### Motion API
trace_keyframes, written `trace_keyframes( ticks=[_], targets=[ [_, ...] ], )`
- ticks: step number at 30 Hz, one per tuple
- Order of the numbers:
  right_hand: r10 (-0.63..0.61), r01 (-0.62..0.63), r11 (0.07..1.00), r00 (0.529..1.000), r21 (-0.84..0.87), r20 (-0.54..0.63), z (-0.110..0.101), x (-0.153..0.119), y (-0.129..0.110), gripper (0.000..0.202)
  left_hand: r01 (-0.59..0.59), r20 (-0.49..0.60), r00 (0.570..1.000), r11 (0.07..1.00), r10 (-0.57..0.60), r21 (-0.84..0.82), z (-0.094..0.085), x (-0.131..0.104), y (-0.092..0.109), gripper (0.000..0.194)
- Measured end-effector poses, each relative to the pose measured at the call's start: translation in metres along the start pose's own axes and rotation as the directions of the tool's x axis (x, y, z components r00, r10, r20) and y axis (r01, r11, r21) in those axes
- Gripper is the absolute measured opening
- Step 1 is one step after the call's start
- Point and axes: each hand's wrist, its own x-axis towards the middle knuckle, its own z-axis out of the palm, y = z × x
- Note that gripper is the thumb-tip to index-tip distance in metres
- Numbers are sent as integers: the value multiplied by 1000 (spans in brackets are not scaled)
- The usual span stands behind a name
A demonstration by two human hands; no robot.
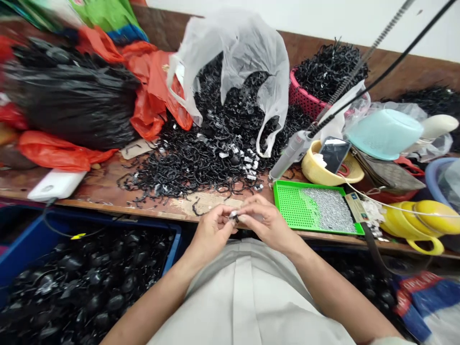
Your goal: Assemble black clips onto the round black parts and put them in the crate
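1 head-worn view, facing forward and down, close above the worktable

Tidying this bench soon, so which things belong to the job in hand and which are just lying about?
Likely in the job: small piece in the fingers, black strips, green tray, silvery bits.

Probably just lying about: phone, yellow mug, white device, light-blue bowl.

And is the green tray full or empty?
Partly full: in the green tray, tiny silvery pieces cover the right side, while the left shows bare green holes.
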Motion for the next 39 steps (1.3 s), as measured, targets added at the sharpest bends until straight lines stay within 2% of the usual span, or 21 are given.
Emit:
trace_keyframes(
  ticks=[3, 6, 10, 13, 17, 21, 24, 26, 28, 30, 32, 35, 37, 39],
  targets=[
    [-30, 34, 999, 992, -32, 120, -6, 0, -4, 11, -2, 46, 999, 1000, 2, 3, -1, -5, 4, 22],
    [-56, 70, 995, 981, -71, 185, -6, 0, -10, 11, -2, 61, 998, 1000, 1, 16, -3, -12, 8, 22],
    [-52, 80, 986, 982, -147, 181, 6, 3, -20, 10, -29, 46, 999, 999, 27, 36, -10, -22, 6, 24],
    [-45, 72, 982, 987, -177, 153, 20, 8, -26, 9, -47, -6, 999, 998, 47, 31, -18, -28, 4, 25],
    [-119, 155, 958, 980, -242, 157, 32, 18, -33, 13, 15, -92, 995, 991, -27, -129, -31, -26, 9, 22],
    [-206, 301, 860, 943, -412, 260, 37, 19, -35, 30, 154, -63, 980, 919, -189, -362, -36, -16, 17, 22],
    [-211, 290, 743, 957, -603, 200, 41, 11, -26, 27, 185, -21, 978, 907, -208, -380, -26, -11, 13, 24],
    [-206, 247, 709, 968, -660, 140, 41, 4, -17, 18, 151, 0, 988, 953, -156, -263, -17, -8, 8, 26],
    [-191, 210, 744, 977, -634, 99, 35, -1, -10, 16, 31, -26, 999, 1000, -31, -6, -14, -1, 7, 29],
    [-149, 151, 816, 988, -557, 49, 23, -4, -6, 18, -109, -92, 986, 952, 141, 287, -22, 14, 14, 28],
    [-100, 88, 879, 995, -469, -1, 7, -6, -5, 20, -159, -182, 948, 887, 259, 433, -40, 39, 31, 25],
    [-70, 52, 927, 997, -371, -37, -12, -8, -6, 20, -142, -351, 846, 804, 401, 577, -69, 87, 61, 26],
    [-65, 49, 943, 997, -330, -36, -18, -9, -5, 21, -122, -382, 793, 738, 475, 664, -81, 120, 77, 22],
    [-59, 49, 950, 998, -307, -25, -21, -10, -3, 24, -105, -363, 777, 675, 513, 730, -83, 149, 87, 16]
  ],
)
